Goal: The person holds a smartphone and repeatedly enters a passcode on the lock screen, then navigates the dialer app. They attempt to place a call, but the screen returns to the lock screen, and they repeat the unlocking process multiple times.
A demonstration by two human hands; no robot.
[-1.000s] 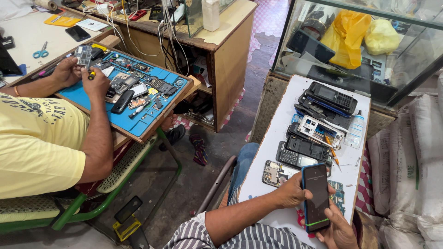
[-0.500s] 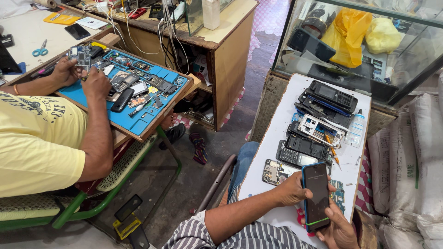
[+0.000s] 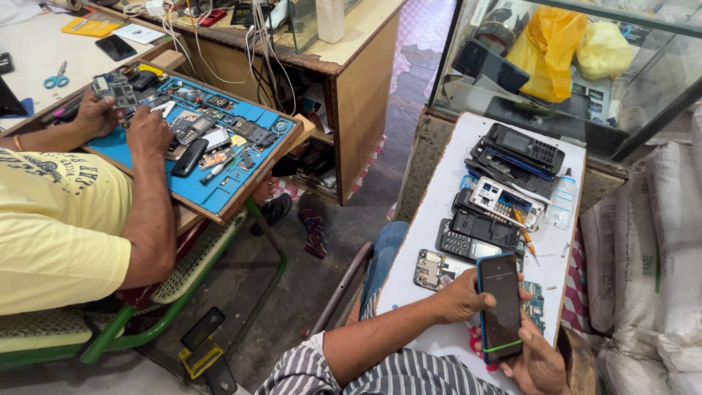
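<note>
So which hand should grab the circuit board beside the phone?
Probably the left hand: it grips the phone right next to the board. The right hand is beyond the phone, cupping its lower end.

The phone (image 3: 502, 316) is black with a blue and green edge. The counter (image 3: 439, 212) is white, the sleeve (image 3: 380, 377) grey-and-white striped, the mat (image 3: 212, 192) blue, the shirt (image 3: 58, 234) pale yellow, the bags (image 3: 556, 58) yellow.
</note>
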